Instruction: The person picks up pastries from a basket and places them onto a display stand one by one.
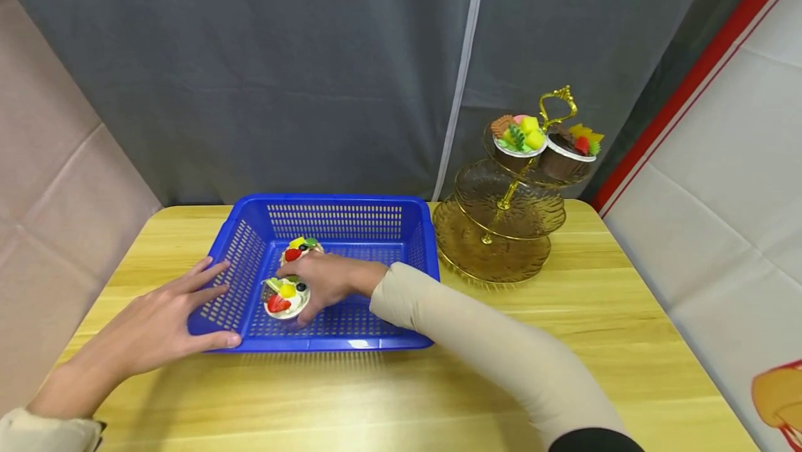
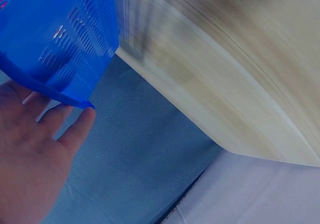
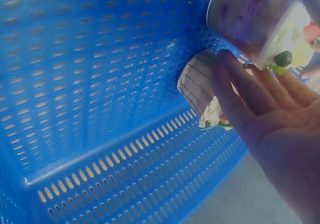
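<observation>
My right hand [image 1: 328, 278] reaches into a blue plastic basket [image 1: 326, 344] and holds a dessert cup [image 1: 288, 299], its fingers at the far side and thumb at the near side. Cream, strawberry, yellow fruit and a dark berry top this cup. Just behind stands another fruit-topped dessert cup [image 1: 293, 254], partly hidden by the hand. In the right wrist view, straight fingers [image 3: 250, 89] pass between the two cups. My left hand [image 1: 159, 323] rests with spread fingers against the basket's left side, thumb on the near corner; the left wrist view shows its fingertips touching the rim [image 2: 55, 95].
Right of the basket stands a three-tier gold-rimmed amber stand [image 1: 495, 257]. On its top tier sit two brown dessert cups, one with yellow cubes [image 1: 520, 142], one with a red fruit [image 1: 567, 152]. A grey curtain [image 1: 282, 90] hangs behind the wooden table [image 1: 376, 403].
</observation>
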Demonstrator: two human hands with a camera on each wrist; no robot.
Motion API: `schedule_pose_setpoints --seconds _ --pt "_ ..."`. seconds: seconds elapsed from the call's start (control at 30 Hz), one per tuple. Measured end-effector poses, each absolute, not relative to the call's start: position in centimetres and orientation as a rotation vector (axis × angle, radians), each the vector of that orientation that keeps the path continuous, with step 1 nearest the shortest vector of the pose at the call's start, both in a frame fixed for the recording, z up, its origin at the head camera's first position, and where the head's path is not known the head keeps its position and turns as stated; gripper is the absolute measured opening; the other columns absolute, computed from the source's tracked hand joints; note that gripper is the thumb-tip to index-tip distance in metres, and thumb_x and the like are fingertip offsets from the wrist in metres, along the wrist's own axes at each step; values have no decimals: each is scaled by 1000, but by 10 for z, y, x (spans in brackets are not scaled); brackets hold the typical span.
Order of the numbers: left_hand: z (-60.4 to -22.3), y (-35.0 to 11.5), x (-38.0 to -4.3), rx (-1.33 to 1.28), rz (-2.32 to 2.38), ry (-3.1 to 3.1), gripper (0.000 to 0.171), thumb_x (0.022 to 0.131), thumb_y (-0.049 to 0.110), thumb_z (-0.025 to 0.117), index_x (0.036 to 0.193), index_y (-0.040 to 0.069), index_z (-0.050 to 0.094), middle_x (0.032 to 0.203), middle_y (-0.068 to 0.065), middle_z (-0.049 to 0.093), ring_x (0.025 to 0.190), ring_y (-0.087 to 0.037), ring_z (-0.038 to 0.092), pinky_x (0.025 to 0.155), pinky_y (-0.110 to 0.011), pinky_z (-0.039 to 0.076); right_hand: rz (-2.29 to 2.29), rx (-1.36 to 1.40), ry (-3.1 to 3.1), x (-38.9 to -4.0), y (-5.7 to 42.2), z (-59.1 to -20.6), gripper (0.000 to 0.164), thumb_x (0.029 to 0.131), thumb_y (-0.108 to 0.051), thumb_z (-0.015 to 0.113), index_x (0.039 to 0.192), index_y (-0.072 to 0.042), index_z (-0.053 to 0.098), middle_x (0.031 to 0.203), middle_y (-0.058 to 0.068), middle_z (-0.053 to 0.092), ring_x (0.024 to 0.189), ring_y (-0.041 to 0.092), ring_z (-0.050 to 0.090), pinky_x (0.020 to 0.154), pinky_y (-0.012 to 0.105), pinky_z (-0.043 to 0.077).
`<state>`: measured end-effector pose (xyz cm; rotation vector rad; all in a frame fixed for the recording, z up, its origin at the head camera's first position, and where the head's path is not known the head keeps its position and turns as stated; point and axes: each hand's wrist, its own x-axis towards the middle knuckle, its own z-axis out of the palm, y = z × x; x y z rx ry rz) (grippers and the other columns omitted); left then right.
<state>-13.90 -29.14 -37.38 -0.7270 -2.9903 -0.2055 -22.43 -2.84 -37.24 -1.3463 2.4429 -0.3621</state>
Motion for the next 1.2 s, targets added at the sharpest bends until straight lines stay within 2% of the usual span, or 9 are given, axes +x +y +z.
schedule_pose_setpoints --seconds 0.17,0.33,0.53,0.67,0.87,1.2 --pt "-374 -292 -140 -716 -208 -3008 85 77 71 69 127 2 67 155 -15 40 139 -46 37 84 -72 44 -327 -1337 2441 -222 -32 -376 83 72 -35 89 142 -10 53 133 -1 61 116 12 54 102 19 37" --pt "-373 -293 -140 -715 -208 -3009 85 76 71 70 128 3 67 155 -15 40 139 -45 37 85 -71 44 -366 -1304 2441 -220 -36 -378 79 73 -32 89 139 -9 53 128 0 62 108 9 56 96 18 41" --pt "-374 -292 -141 -723 -204 -3003 86 76 71 70 128 3 67 155 -16 40 139 -46 37 86 -71 44 -336 -1289 2479 -218 -37 -380 79 74 -35 88 139 -9 53 125 0 64 106 9 57 95 18 42" --pt "-375 -292 -140 -718 -207 -3003 87 76 71 70 128 2 67 154 -16 41 138 -46 38 86 -71 44 -327 -1278 2496 -216 -37 -379 74 73 -35 88 134 -9 56 113 -2 65 97 9 57 87 19 45" --pt "-375 -292 -139 -722 -223 -2988 88 75 71 70 128 1 67 155 -14 40 140 -44 37 86 -71 43 -423 -1246 2502 -219 -32 -371 65 70 -33 90 120 -9 55 92 -5 59 82 8 52 71 17 42" --pt "-374 -292 -139 -716 -230 -2997 89 75 70 71 128 -1 66 156 -16 38 139 -45 37 86 -71 43 -664 -1223 2456 -221 -15 -340 68 73 -34 86 128 -12 52 97 -8 60 82 7 58 71 15 46"
